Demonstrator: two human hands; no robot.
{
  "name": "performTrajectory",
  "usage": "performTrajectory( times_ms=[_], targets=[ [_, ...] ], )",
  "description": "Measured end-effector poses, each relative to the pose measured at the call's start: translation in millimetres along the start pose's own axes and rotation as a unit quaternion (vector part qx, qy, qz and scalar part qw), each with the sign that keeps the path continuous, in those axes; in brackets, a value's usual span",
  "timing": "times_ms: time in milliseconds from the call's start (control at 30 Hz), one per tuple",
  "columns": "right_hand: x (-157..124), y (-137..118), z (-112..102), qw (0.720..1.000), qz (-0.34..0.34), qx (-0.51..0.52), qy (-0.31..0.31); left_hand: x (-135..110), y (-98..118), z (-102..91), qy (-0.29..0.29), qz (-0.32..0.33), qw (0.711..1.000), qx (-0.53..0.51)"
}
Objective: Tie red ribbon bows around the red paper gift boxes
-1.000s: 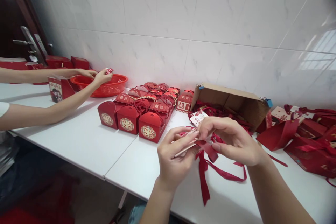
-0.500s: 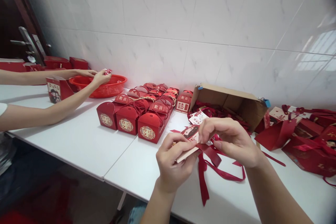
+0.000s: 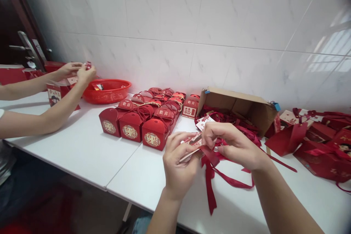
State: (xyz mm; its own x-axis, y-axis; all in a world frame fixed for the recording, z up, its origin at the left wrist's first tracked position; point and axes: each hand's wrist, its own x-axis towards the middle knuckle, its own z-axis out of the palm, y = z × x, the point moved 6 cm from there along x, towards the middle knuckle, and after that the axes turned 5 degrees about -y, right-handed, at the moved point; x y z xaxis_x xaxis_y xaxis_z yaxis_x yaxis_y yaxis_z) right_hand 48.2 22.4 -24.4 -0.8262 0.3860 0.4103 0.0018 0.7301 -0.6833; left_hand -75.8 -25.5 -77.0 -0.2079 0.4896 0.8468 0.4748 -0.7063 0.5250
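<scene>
My left hand (image 3: 179,162) is closed around a small printed card box (image 3: 193,140), red and cream with a picture on it, held tilted above the table. At its right edge my right hand (image 3: 230,144) pinches a dark red ribbon (image 3: 210,155) against the box. The fingertips hide where ribbon and box meet. One tail of the ribbon hangs down, and more ribbon loops lie on the table just under my right hand. Behind my hands, a white and red printed tag (image 3: 204,121) rests by the cardboard box.
An open cardboard box (image 3: 236,98) of red ribbons lies on its side by the wall. Rows of red gift boxes (image 3: 153,135) stand at centre, finished bags (image 3: 315,157) at right. A co-worker's hands (image 3: 82,73) hold a small packet near a red plastic basket (image 3: 109,93).
The co-worker's hands have moved left, away from above the basket, with a small packet. My hands stay nearly in place; the box in my left hand is tilted flatter.
</scene>
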Motion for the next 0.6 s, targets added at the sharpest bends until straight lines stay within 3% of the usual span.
performTrajectory(
  times_ms=[100,167,300,467,600],
  targets=[
    [-8,-7,-5,0.999,-0.007,-0.015,-0.027,3,5,1.3,-0.043,-0.051,0.996,-0.061],
    [-12,-12,-7,0.999,0.001,-0.033,-0.038,4,7,-0.4,-0.04,-0.108,0.988,-0.1],
    [-12,-19,-10,0.999,0.018,-0.043,-0.013,3,5,4.2,-0.052,-0.196,0.964,-0.171],
    [-9,-26,-12,0.991,-0.016,-0.135,-0.009,4,-1,4.9,-0.062,-0.21,0.967,-0.131],
    [-9,-25,-13,0.989,-0.025,-0.149,-0.006,4,-6,2.2,-0.062,-0.217,0.965,-0.133]
  ],
)
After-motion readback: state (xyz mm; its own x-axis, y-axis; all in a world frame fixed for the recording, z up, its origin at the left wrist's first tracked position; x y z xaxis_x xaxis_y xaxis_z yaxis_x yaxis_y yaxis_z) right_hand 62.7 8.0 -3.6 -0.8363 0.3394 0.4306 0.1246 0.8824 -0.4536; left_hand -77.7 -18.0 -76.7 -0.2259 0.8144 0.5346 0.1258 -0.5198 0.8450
